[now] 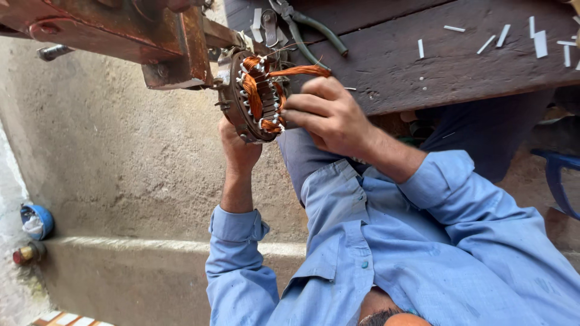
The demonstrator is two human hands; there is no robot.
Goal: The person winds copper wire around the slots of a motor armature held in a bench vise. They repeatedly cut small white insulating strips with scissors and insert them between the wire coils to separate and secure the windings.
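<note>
A round motor stator [254, 96] with orange copper windings and small white insulation pieces sits between my hands, next to a rusty metal fixture [163, 42]. My left hand [238, 148] grips the stator's lower rim from behind. My right hand [329, 115] rests against the stator's right side, its fingers curled onto the windings. A loose bundle of copper wire [302, 70] arches from the stator over my right fingers. Both arms wear light blue shirt sleeves.
A dark wooden bench [423, 78] carries green-handled pliers [302, 27] and several white paper strips [501, 36]. A rough concrete wall and ledge fill the left. A blue round object [36, 220] lies at the far left, and a blue chair edge [559, 175] shows at the right.
</note>
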